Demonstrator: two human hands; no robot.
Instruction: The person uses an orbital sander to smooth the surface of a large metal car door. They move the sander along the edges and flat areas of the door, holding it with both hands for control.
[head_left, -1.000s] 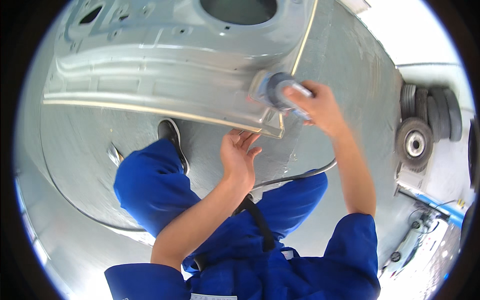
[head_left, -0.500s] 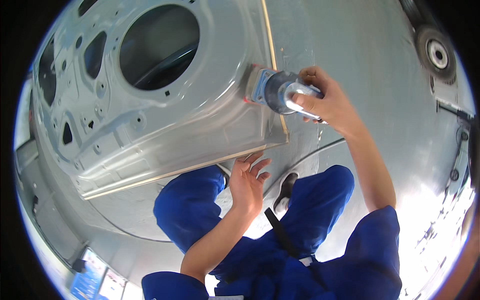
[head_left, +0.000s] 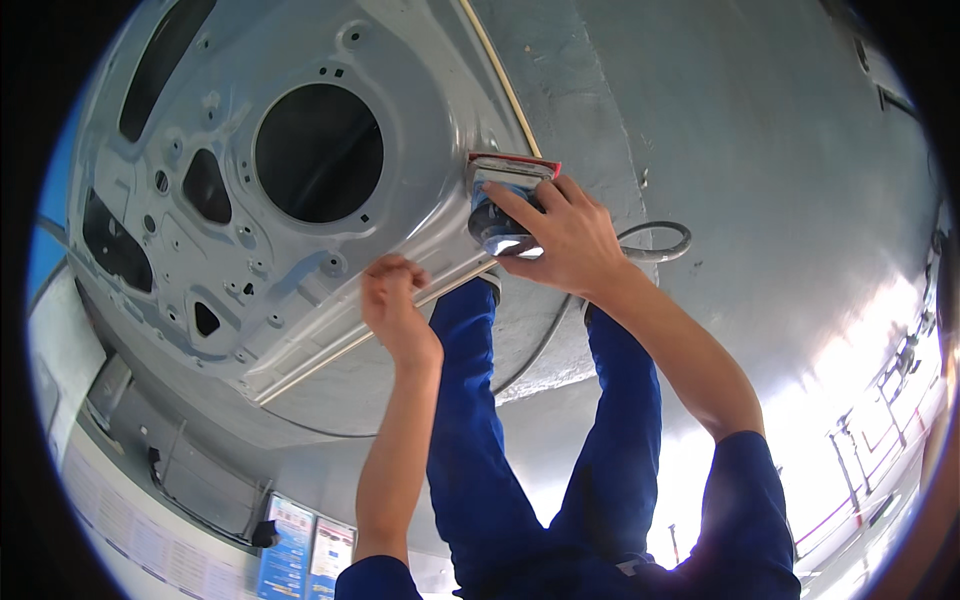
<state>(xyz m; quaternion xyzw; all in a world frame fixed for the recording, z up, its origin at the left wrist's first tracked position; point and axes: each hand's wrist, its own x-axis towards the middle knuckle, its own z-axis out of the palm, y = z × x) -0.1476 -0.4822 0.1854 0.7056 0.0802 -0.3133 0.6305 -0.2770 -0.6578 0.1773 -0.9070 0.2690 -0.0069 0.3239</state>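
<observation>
A bare grey car door (head_left: 420,130), its inner side with round and odd-shaped openings facing me, fills the left and middle. My right hand (head_left: 572,238) grips a blue and black power sander (head_left: 490,222) from the right, fingers spread over its body. The sander's flat pad, edged in red, is turned away from me beside the door's right edge; whether it touches the metal I cannot tell. My left hand (head_left: 392,298) is in front of the door's near edge, fingers partly curled and smeared by motion, with nothing visible in it.
Pale strips (head_left: 505,80) line the door's right and near edges. A dark hose (head_left: 655,240) loops out beside my right wrist, and a hose or cable runs across the grey floor (head_left: 740,170) between my legs. Printed boards (head_left: 287,550) stand at lower left.
The sander has moved left and nearer, its pad now turned to the far side. My left hand has moved left and up. My bent legs have straightened, and the view has shifted.
</observation>
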